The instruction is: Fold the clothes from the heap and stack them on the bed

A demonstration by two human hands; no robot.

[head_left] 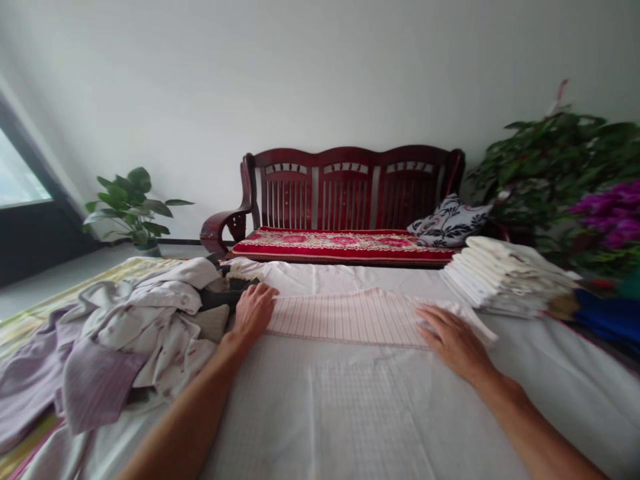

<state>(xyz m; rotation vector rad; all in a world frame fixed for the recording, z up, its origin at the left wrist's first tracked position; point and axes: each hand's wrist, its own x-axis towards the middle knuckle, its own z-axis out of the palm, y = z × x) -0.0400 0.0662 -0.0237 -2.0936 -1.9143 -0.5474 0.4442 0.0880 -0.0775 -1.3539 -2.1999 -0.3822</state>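
Observation:
A white cloth garment with thin pink stripes (345,317) lies folded into a long strip across the white sheet (320,413). At its left end is my left hand (254,308), fingers bent and closed on the edge of the fabric. My right hand (453,337) rests near the other end, its fingers stretched out and lying on the cloth. Past that hand, the strip's right end slants down toward me. The garment's exact kind cannot be told in this folded state.
A heap of loose clothes (145,333) lies on the left, lilac and flowered pieces among them. A stack of folded white cloths (510,277) stands at the right, with dark blue fabric (610,320) beyond it. Behind is a wooden bench (345,193) with a patterned cushion (450,223).

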